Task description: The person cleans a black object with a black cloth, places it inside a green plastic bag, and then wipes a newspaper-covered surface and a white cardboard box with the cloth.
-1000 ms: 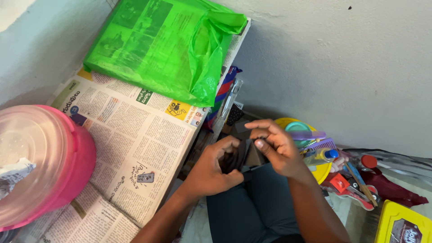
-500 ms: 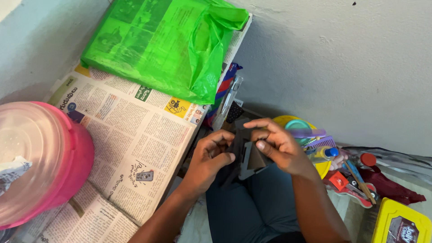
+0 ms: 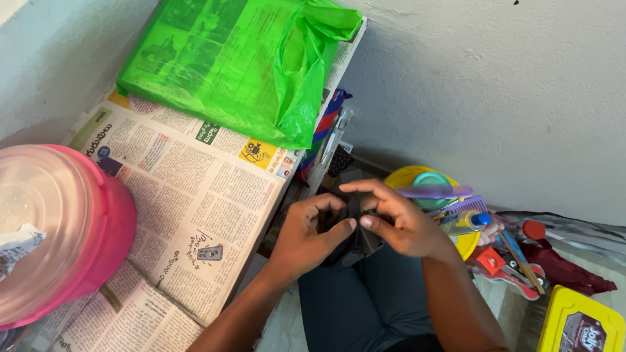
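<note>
Compared with half a second ago, both hands have closed in together. The grey flap of the dark folded piece (image 3: 360,236), open between them before, is now mostly covered by fingers. One second ago the hands were also bunched, slightly lower in view.

Left hand (image 3: 306,236) is curled, thumb pressed against the dark piece from the left, fingers wrapped over its top edge. Right hand (image 3: 399,220) is closed on the same piece from the right, thumb tip meeting the left thumb, index finger stretched out over the top. The piece sits pinched between both hands, above the person's lap in dark blue trousers (image 3: 372,306); what kind of object it is cannot be told.

Just left of the hands is the tabletop edge covered in newspaper (image 3: 195,195). On it are a green plastic bag (image 3: 241,65) at the far end and a pink container with clear lid (image 3: 59,228) at the near left. Right of the hands sits a pile of clutter: yellow round lid (image 3: 407,177), purple comb (image 3: 466,205), small bottle with blue cap (image 3: 466,223), and a yellow box (image 3: 580,322) at the corner.
</note>
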